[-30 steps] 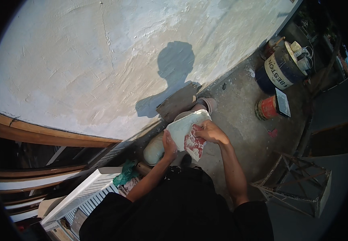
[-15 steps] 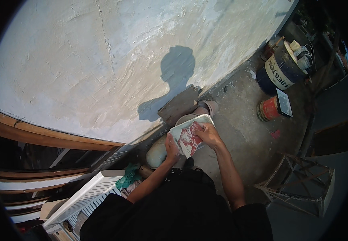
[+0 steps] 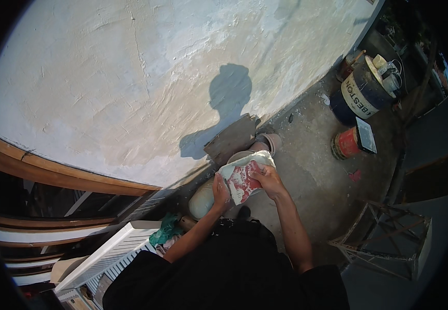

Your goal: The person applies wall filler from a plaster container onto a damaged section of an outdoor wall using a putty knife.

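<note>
Close in front of my body, my left hand (image 3: 222, 193) is wrapped along the left side of a pale, shallow piece like a tray or board (image 3: 261, 156), its edges crusted with white paste. On its near part lies a flat red piece (image 3: 238, 182) smeared with the same white paste; I cannot tell its exact kind. My right hand (image 3: 268, 180) is closed on the right edge of that red piece, thumb on top and fingers hidden beneath. Beyond them rises a roughly plastered wall (image 3: 146, 77) that carries my shadow.
A brown board (image 3: 232, 137) leans at the wall's foot. Right lie a dark blue drum (image 3: 358, 95), a red bucket (image 3: 346, 143) with a flat lid-like panel, and a rusty metal frame (image 3: 389, 237). Left are a filled sack (image 3: 202, 200), a white slatted rack (image 3: 110, 253) and a green bag (image 3: 166, 230).
The right hand and the red piece have shifted slightly, the red piece turning a little on the pale one. Both hands keep their hold. The whole view has tilted a little.
</note>
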The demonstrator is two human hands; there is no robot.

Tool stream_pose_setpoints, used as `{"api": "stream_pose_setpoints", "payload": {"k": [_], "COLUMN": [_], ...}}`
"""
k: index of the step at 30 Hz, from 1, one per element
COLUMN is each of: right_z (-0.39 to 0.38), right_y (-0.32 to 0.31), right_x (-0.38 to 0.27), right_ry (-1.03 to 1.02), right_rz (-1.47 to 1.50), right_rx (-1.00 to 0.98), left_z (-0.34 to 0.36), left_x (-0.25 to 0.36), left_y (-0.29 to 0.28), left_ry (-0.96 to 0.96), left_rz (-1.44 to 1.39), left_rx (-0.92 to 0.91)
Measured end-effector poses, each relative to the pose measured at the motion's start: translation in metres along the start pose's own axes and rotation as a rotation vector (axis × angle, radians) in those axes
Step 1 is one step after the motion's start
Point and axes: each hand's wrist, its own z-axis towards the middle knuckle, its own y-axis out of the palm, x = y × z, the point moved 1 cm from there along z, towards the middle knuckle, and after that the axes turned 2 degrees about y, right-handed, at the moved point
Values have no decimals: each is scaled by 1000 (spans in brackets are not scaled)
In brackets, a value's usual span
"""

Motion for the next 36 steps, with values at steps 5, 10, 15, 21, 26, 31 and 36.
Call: {"api": "stream_pose_setpoints", "payload": {"k": [5, 10, 15, 21, 26, 31, 36], "right_z": [-2, -8, -13, -15, -11, -9, -1], "right_y": [1, 4, -1, -3, -6, 5, 4], "right_x": [2, -5, -11, -9, -4, -10, -9], "right_ry": [-14, -17, -5, -24, -22, -15, -31], "right_rz": [24, 10, -5, -44, -39, -46, -75], "right_rx": [-24, -14, -9, -3, -27, -36, -92], "left_z": [11, 19, 11, 11, 11, 20, 22], "left_x": [-19, -32, -15, -4, 8, 4, 17], "left_y": [-20, -39, -23, -32, -34, -57, -58], "left_ry": [61, 105, 55, 77, 76, 72, 20], "left_rz": [55, 138, 62, 109, 67, -5, -62], "left_rx": [11, 36, 93, 101, 187, 191, 236]}}
